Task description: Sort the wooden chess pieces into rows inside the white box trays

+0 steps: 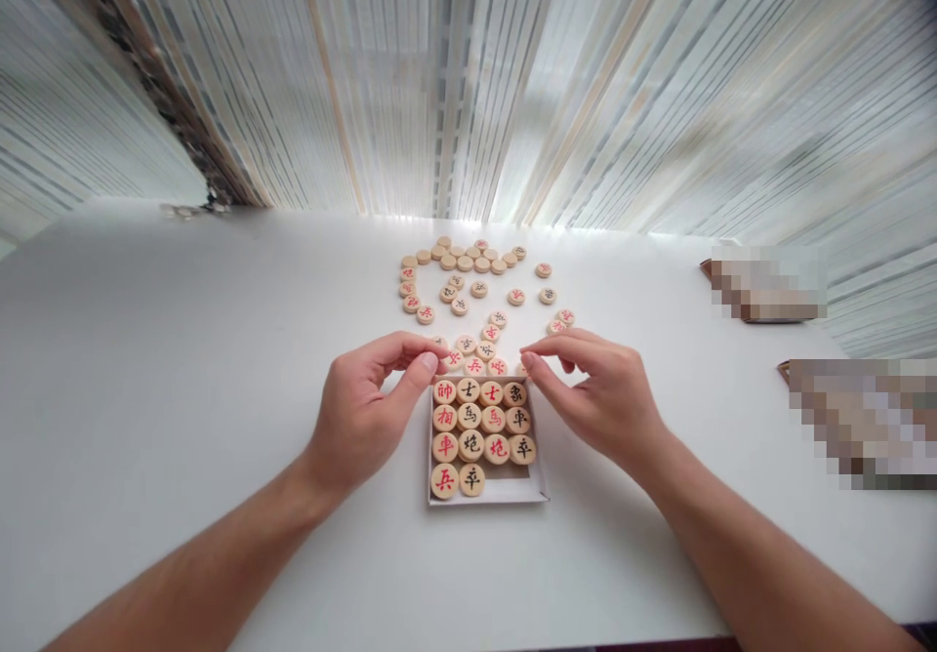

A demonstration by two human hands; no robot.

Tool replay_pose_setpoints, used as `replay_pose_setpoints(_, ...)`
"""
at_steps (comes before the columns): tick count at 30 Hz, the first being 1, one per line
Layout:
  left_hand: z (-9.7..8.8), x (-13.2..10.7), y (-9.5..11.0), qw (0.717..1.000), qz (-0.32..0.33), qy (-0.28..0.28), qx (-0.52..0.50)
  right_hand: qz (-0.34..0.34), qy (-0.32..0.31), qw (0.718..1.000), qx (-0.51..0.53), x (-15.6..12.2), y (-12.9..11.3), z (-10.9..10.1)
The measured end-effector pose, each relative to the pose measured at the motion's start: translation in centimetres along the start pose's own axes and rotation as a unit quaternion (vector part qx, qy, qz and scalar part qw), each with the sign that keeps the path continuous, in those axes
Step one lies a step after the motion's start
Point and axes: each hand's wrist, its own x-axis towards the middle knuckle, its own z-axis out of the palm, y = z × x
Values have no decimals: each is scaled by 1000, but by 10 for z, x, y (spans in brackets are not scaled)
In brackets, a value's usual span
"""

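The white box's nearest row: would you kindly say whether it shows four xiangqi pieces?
No, that row shows two xiangqi pieces; the white box shows four in each remaining row.

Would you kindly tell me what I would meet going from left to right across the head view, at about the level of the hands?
Left hand → open box of round character pieces → right hand → nearer pixelated item.

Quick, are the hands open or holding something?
Left hand: pinched nearly closed; can't tell if it's holding anything.
Right hand: also nearly closed; can't tell either.
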Motion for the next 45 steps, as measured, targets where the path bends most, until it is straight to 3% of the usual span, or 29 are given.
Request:
replay_pose_setpoints(3,-2,3,-5,1000,-10,11,2,82,-47,995,-43,15,3,3)
replay_pose_setpoints(8,-3,4,-7,1000,0,15,16,120,-107,984,-73,38,-2,19)
replay_pose_setpoints(13,-2,4,-5,999,25,16,37,144,-115,980,-77,48,-8,35)
replay_pose_setpoints(17,-1,3,-6,999,30,10,36,155,-107,981,-42,47,-7,36)
replay_pose_setpoints(25,4,-3,-1,999,35,-14,21,195,-90,963,161,25,-5,13)
replay_pose_setpoints(30,9,-6,1,998,20,-62,8,273,-73,873,398,4,-15,14)
replay_pose_setpoints(32,8,-7,0,997,27,-69,17,270,-74,867,412,-2,-18,14)
replay_pose_setpoints(37,-1,-9,-4,985,117,-125,15,235,-25,897,375,-4,-8,7)
replay_pose_setpoints(41,-5,-12,-5,953,228,-199,29,233,12,899,370,-2,2,5)
replay_pose_setpoints(45,-4,-12,-6,928,273,-244,66,230,5,900,371,1,-1,4)
